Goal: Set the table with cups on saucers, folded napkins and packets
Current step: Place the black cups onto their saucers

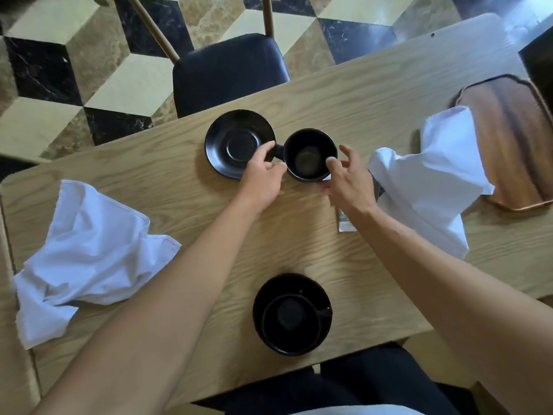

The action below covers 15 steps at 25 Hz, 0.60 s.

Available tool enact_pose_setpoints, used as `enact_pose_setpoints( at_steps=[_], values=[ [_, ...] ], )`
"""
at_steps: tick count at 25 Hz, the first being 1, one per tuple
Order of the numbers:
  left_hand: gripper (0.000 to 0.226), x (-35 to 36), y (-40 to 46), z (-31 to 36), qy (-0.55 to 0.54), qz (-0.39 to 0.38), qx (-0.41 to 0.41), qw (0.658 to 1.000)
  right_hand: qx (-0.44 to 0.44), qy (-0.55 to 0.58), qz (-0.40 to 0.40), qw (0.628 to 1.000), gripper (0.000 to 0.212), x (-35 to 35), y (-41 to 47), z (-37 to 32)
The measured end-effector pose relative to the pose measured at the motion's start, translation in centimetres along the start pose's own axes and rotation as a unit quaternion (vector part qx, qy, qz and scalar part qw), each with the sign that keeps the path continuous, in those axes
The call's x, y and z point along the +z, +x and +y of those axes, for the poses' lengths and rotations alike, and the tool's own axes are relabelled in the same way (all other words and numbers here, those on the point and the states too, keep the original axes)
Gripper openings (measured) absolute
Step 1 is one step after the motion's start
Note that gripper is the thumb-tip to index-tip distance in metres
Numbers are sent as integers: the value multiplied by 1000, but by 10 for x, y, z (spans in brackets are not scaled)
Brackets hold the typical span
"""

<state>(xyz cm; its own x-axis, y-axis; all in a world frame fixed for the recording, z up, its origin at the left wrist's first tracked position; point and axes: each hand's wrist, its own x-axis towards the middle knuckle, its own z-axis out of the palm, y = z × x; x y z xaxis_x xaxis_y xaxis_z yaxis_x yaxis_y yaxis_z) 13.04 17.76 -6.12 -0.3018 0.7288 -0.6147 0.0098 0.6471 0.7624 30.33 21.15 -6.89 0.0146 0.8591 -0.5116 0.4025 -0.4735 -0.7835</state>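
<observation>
A black cup (309,154) stands on the wooden table (359,94), just right of an empty black saucer (236,143). My left hand (264,178) pinches the cup's handle, which points toward the saucer. My right hand (348,178) touches the cup's right rim with relaxed fingers. At the near edge a second black cup (291,320) sits on its saucer (321,292). A crumpled white napkin (89,259) lies at the left, another white napkin (431,178) at the right. A packet (344,223) shows partly under my right wrist.
A wooden tray (514,139) sits at the right edge, partly under the right napkin. A dark-cushioned chair (227,70) stands at the far side. Another dark seat (344,387) is below the near edge.
</observation>
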Motion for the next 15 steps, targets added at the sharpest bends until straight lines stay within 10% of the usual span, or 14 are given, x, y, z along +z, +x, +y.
enact_pose_setpoints(
  at_steps=[15],
  values=[
    [33,-23,21,33,-141,74,20,987,-87,-13,-56,995,32,26,24,-53]
  ],
)
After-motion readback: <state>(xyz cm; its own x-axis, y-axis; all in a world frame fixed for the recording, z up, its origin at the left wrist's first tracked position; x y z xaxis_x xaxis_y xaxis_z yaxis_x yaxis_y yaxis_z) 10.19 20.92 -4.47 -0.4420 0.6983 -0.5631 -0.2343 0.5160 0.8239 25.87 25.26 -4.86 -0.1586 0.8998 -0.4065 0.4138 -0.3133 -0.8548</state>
